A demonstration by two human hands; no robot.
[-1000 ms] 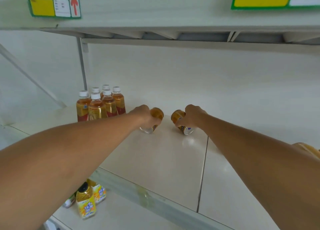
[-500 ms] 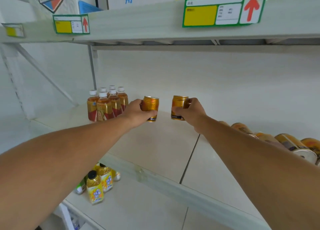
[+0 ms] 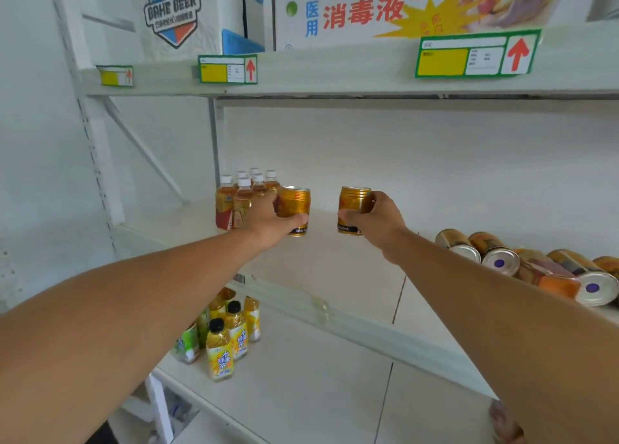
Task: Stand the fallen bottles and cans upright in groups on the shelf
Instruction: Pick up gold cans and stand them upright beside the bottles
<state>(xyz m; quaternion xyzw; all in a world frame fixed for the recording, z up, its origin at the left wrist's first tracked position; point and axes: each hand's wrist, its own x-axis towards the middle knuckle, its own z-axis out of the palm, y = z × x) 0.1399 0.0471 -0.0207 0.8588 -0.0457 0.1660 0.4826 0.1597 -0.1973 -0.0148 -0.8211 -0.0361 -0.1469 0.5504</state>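
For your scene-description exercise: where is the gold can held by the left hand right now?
In the head view, the gold can sits upright in the left hand, left of centre on the middle shelf, right beside the standing tea bottles.

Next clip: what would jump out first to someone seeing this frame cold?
Two bare forearms reach in from the bottom corners, the left hand and right hand each gripping an upright gold can over the middle shelf. Just left of them stands a tight cluster of white-capped tea bottles. At the right edge, a row of fallen cans lies on its side.
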